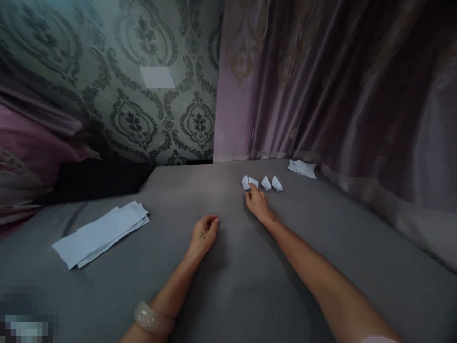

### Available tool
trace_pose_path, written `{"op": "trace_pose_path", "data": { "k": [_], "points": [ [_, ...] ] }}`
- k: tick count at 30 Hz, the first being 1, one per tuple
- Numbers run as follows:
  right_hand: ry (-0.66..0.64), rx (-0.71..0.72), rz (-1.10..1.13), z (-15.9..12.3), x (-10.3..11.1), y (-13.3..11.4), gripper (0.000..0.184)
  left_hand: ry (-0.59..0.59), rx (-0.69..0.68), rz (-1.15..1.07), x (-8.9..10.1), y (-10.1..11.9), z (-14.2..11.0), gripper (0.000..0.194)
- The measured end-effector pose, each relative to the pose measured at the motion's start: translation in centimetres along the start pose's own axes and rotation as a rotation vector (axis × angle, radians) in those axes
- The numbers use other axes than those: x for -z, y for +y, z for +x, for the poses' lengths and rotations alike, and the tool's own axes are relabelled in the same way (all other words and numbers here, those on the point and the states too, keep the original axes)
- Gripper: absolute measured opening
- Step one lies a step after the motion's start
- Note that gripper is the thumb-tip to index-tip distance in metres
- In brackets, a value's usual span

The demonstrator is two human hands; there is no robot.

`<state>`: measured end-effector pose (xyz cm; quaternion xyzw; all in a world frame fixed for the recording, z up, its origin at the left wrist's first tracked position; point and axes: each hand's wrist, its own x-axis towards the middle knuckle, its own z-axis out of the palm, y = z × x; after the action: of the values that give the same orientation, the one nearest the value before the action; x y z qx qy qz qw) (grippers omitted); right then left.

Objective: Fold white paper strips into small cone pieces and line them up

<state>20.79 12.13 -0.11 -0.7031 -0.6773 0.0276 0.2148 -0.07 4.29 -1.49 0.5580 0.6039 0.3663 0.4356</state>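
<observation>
My right hand (pixel 258 203) reaches forward over the grey bed surface, its fingers pinched at a small folded white paper piece (pixel 253 182). Touching that piece on its left, or almost touching, is another folded paper piece (pixel 245 183). Two more pointed folded papers, one in the middle (pixel 266 184) and one at the right end (pixel 277 184), continue the row. My left hand (pixel 204 233) rests lower and to the left, fingers curled in and thumb against them; nothing shows in it. A pale bangle (pixel 153 319) circles the left forearm.
Overlapping white paper strips (pixel 103 233) lie at the left. Paper scraps (pixel 302 168) sit at the far right, near the pink curtain (pixel 235 95). A black cloth (pixel 96 178) lies at the back left, before the patterned wall (pixel 150 109).
</observation>
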Motion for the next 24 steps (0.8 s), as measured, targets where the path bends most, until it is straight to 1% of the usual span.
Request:
{"op": "trace_pose_path", "data": {
  "k": [4, 9, 13, 18, 24],
  "points": [
    [0.020, -0.052, -0.025, -0.6, 0.9, 1.3, 0.039, -0.001, 0.018, -0.001, 0.1, 0.3, -0.3, 0.037],
    [0.013, -0.071, -0.066, 0.4, 1.8, 2.2, 0.037, -0.001, 0.004, -0.007, 0.0, 0.1, -0.3, 0.040],
    [-0.004, -0.082, -0.099, 1.2, 1.5, 2.0, 0.031, -0.012, -0.013, -0.021, -0.1, -0.3, 0.0, 0.040],
    [-0.011, -0.104, -0.131, 1.8, 1.0, 1.9, 0.031, -0.020, -0.011, -0.013, -0.2, -0.2, 0.0, 0.040],
    [-0.011, -0.134, -0.159, 2.0, 1.0, 2.1, 0.034, -0.018, -0.015, -0.007, -0.1, -0.1, -0.1, 0.041]
  ]
}}
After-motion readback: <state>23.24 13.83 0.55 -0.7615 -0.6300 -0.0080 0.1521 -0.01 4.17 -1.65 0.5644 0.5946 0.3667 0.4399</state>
